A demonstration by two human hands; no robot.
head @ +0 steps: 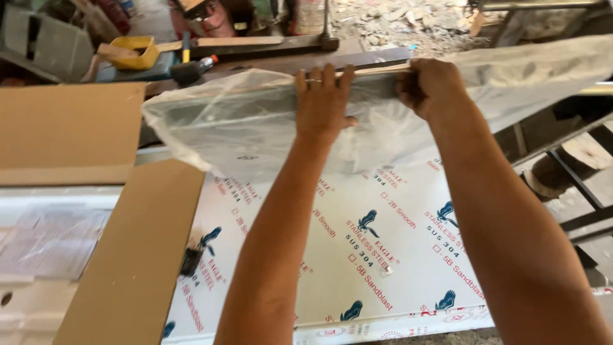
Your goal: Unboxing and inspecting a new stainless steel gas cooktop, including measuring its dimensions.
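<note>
A flat metal sheet (383, 255) covered in white printed protective film lies in front of me. A clear, wrinkled plastic film (223, 121) is peeled up from it and bunched along the sheet's far edge. My left hand (322, 102) presses flat on that far edge, fingers spread over the film and a thin strip. My right hand (431, 86) is clenched around the film and the edge just to the right. Both forearms stretch out over the sheet.
Brown cardboard pieces (134, 255) lie at the left, one overlapping the sheet. Beyond the far edge are a yellow container (137, 51), a hammer-like tool (191, 67), wooden planks and rubble. A dark metal frame (575, 179) stands at the right.
</note>
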